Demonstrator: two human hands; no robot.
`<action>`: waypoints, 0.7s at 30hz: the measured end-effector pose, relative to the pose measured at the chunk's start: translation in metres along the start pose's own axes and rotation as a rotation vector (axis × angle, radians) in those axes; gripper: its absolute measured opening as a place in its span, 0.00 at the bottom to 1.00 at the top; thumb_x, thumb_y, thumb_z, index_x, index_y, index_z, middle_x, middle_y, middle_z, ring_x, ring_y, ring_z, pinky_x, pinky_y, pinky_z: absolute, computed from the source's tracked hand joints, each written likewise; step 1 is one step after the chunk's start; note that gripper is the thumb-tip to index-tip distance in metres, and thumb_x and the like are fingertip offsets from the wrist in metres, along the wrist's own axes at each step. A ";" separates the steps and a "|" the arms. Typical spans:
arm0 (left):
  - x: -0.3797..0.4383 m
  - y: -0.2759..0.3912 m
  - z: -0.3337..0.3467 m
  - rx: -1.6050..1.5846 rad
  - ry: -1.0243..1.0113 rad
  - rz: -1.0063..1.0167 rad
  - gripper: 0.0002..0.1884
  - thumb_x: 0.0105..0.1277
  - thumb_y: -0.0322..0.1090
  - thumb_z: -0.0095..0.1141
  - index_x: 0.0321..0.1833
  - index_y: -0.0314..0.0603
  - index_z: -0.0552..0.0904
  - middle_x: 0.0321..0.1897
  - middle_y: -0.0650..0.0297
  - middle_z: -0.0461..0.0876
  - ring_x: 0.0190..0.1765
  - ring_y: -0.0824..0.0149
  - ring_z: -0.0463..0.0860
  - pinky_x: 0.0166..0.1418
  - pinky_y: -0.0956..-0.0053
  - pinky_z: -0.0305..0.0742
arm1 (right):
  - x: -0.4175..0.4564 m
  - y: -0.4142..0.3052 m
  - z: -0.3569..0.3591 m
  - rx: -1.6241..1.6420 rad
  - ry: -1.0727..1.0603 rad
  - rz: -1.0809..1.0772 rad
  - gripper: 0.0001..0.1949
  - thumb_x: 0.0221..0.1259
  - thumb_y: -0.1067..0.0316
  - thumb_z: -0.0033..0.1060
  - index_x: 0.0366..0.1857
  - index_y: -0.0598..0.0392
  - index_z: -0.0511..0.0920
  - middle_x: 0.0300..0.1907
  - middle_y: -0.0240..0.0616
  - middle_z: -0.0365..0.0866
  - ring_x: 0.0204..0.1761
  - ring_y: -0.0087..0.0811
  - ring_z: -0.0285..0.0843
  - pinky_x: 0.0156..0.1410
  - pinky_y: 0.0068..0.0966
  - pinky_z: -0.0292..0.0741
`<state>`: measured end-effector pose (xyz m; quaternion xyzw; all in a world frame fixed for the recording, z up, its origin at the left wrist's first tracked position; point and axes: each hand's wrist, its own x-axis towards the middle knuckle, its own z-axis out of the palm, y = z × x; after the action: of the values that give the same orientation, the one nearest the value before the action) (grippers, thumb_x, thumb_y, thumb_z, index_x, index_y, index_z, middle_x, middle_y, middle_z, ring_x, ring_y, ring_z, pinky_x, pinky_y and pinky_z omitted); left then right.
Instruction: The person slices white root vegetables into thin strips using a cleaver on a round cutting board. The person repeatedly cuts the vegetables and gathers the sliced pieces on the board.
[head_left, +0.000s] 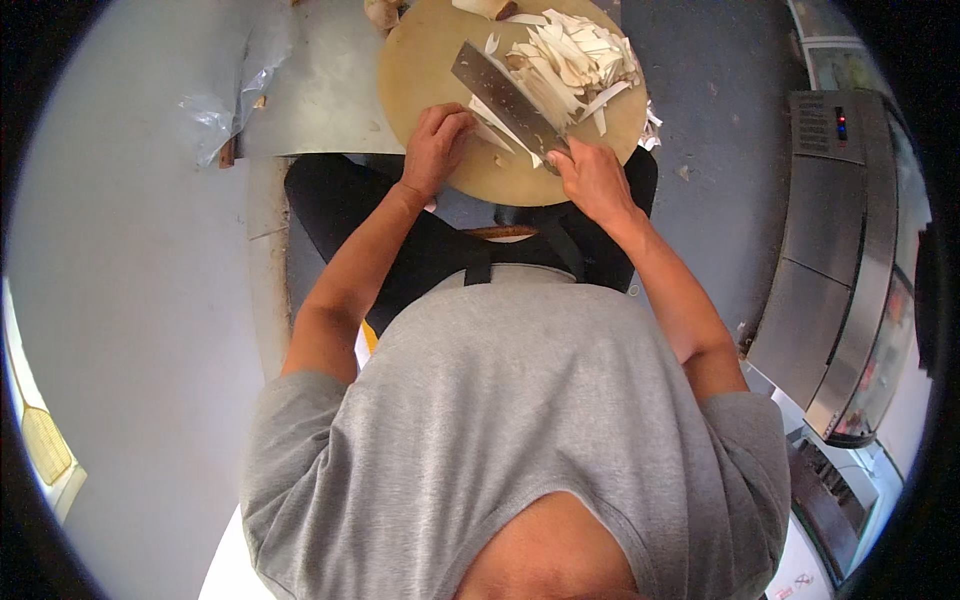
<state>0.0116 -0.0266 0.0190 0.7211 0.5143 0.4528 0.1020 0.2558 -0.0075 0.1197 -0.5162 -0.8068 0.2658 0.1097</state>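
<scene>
My right hand grips the handle of a cleaver, whose broad blade slants up and left over a round cutting board. Small pale bits cling to the metal. On the board's left front part rests my left hand, fingers curled down. Its fingertips are at a few thin white slices lying left of the blade; whether they grip anything is hidden. Right of the blade spreads a heap of white cut strips, of some vegetable or mushroom. An uncut pale piece with a brown end lies at the board's far edge.
A light brown lump sits beyond the board's left rim. Clear plastic film lies farther left on a metal surface. Strips show past the board's right rim. A stainless-steel appliance stands along the right.
</scene>
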 end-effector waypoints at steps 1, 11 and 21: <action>0.001 -0.002 -0.001 -0.008 -0.013 -0.011 0.10 0.58 0.24 0.62 0.43 0.42 0.81 0.47 0.59 0.80 0.52 0.52 0.79 0.55 0.62 0.76 | -0.002 -0.004 0.000 0.004 -0.010 -0.003 0.12 0.66 0.63 0.59 0.34 0.64 0.78 0.29 0.62 0.81 0.37 0.63 0.80 0.43 0.52 0.76; 0.001 -0.011 0.004 0.014 -0.014 0.000 0.09 0.57 0.24 0.62 0.40 0.41 0.81 0.44 0.60 0.81 0.50 0.54 0.80 0.52 0.65 0.78 | 0.003 -0.031 -0.005 -0.123 -0.068 -0.063 0.11 0.67 0.65 0.55 0.33 0.64 0.78 0.30 0.62 0.82 0.36 0.62 0.83 0.42 0.52 0.78; 0.000 -0.012 0.005 0.027 -0.021 0.006 0.08 0.58 0.24 0.61 0.39 0.41 0.81 0.45 0.61 0.81 0.50 0.54 0.80 0.52 0.65 0.78 | 0.006 -0.025 0.007 -0.089 -0.056 -0.042 0.10 0.67 0.66 0.57 0.34 0.64 0.79 0.30 0.61 0.82 0.37 0.61 0.83 0.43 0.51 0.78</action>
<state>0.0076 -0.0191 0.0088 0.7287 0.5170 0.4386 0.0963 0.2306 -0.0128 0.1271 -0.4959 -0.8312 0.2416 0.0698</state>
